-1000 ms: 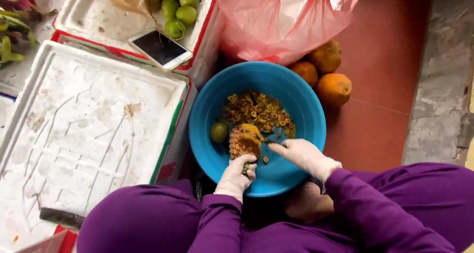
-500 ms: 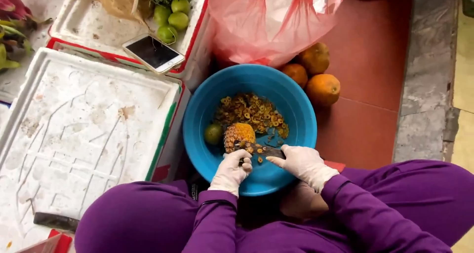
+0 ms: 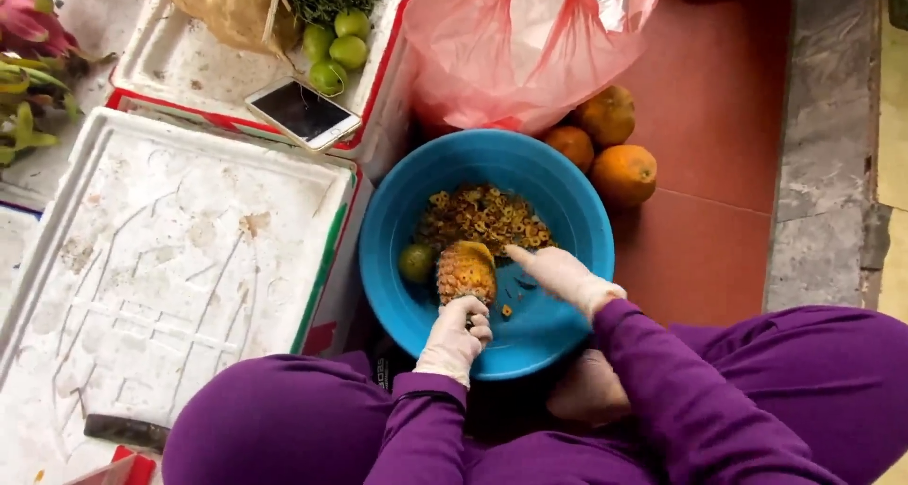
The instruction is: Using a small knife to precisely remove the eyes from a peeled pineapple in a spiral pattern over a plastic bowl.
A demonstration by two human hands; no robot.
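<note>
Right hand [image 3: 566, 277] lifted off pineapple [image 3: 465, 271] (upright, long axis toward camera), fingers together, left hand [image 3: 457, 332] fingers gripping it

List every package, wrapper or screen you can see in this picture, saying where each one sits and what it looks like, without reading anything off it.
Phone: flat on the rim of the upper white foam box, dark blank screen, pale edge.
Plastic bag: behind the blue bowl, pink, see-through, crumpled.
Foam boxes: left of the bowl, white, rectangular, red and green sides.
No labels or signs are clear enough to make out.
</note>
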